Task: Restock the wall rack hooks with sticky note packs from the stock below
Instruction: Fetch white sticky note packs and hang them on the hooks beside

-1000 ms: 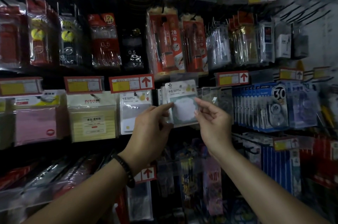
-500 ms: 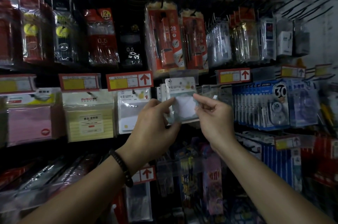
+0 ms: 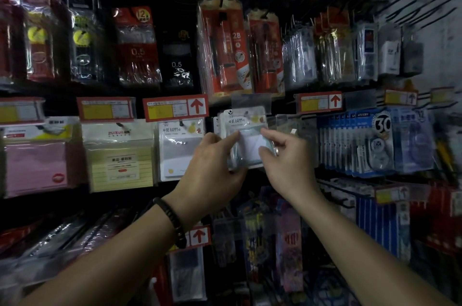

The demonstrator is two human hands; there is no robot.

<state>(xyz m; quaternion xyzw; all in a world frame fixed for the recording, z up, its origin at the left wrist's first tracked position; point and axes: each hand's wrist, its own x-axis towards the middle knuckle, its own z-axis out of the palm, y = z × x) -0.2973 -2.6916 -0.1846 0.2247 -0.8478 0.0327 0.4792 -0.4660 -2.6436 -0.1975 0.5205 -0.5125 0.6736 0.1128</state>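
We held one pack [image 3: 246, 140] between both hands. Our left hand [image 3: 210, 170] and right hand [image 3: 287, 163] pinched it, right of the yellow pack [image 3: 120, 163].

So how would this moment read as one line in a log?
step: hanging pack | left hand: holds sticky note pack | right hand: holds same pack | place: wall rack hook, middle row

Pink pack [image 3: 35, 165] — yellow lined pack [image 3: 120, 163] — red-and-yellow price tag [image 3: 175, 108].
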